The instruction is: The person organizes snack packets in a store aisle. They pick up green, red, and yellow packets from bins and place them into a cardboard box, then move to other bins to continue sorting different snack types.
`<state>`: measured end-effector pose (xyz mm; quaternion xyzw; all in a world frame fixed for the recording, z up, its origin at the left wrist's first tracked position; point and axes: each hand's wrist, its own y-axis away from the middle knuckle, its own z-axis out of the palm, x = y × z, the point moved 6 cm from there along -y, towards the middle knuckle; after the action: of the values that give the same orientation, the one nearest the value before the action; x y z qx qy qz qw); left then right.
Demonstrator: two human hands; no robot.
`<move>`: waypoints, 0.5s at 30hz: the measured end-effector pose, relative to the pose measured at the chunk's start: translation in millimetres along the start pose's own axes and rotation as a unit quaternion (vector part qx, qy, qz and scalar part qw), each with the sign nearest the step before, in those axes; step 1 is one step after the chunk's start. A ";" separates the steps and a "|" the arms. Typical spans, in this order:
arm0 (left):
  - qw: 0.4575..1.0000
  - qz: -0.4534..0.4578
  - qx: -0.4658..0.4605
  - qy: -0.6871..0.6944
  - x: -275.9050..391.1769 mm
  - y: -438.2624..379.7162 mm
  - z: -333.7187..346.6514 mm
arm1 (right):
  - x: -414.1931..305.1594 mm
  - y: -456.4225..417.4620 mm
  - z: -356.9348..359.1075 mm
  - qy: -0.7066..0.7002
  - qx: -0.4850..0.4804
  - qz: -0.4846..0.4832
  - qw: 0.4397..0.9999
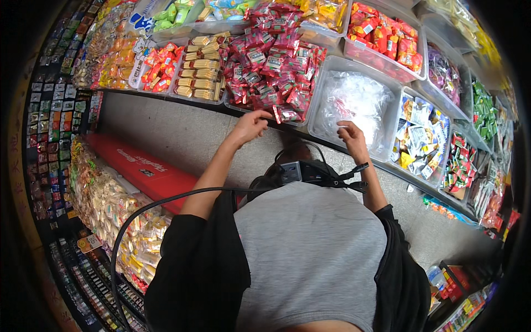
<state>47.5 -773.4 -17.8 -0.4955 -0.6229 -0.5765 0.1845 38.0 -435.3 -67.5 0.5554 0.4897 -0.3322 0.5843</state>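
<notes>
My left hand (250, 125) is at the front edge of a bin heaped with red-wrapped snack packets (269, 62), its fingers partly curled and apart, with no object visible in them. Close to its fingertips, one red packet (286, 113) lies on the bin's front rim. My right hand (351, 137) hovers over the front part of a clear plastic bin (327, 66), its fingers bent; whether they touch anything is hard to tell. Inside that bin lies a crumpled pile of clear plastic bags (361, 99).
Bins of wrapped stick biscuits (201, 68), orange-red packets (379, 35) and blue-white packets (419, 135) flank these. A long red box (145, 166) stands at the left, beside bagged snacks (124, 211). A black cable (166, 198) loops from devices at my chest.
</notes>
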 end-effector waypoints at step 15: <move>0.993 -0.092 -0.066 0.024 -20.1 -83.3 23.9 | -78.9 -62.8 133.5 0.427 0.092 -0.169 0.884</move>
<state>-4.7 -747.0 -84.9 -0.4329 -0.6222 -0.6426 0.1123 -17.0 -587.8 -26.5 0.6039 0.7452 -0.1999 0.1999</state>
